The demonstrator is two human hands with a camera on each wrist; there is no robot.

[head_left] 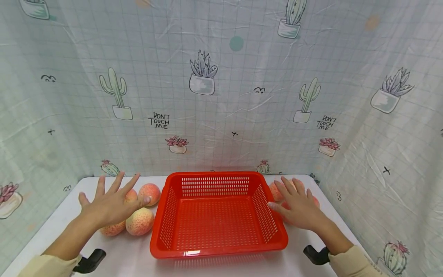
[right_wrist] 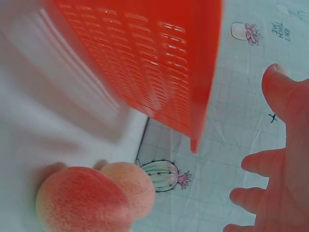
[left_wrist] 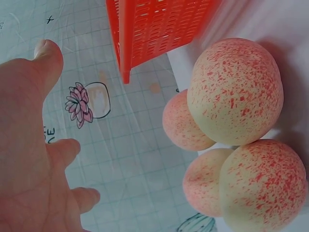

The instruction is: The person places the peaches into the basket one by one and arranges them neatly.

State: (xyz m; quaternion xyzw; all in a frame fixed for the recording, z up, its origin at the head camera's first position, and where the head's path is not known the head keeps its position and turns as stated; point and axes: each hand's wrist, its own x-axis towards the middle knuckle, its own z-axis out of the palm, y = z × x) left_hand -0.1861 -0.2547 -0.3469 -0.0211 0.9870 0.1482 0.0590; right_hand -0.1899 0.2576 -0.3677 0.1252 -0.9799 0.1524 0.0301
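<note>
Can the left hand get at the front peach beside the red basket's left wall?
Likely yes: the left hand hovers open and empty, and nothing seems to lie over the front peach; the red basket stands beside it.

The desk (head_left: 121, 257) occupies the lower part of the head frame; the cloth (head_left: 214, 111) hangs behind it and along both sides. The basket (head_left: 214, 223) stands on the desk at lower centre. Four left peaches (head_left: 140, 222) lie on the desk at lower left, beside the basket: two in front, two behind. The right peaches (head_left: 273, 192), partly hidden, lie at lower right, on the basket's other side. Of the hands, the left hand (head_left: 110, 204) is above the left peaches, the right hand (head_left: 302, 207) above the right peaches. Left wrist frame: basket at top centre, peaches at right. Right wrist frame: basket at upper centre, peaches at lower left.
</note>
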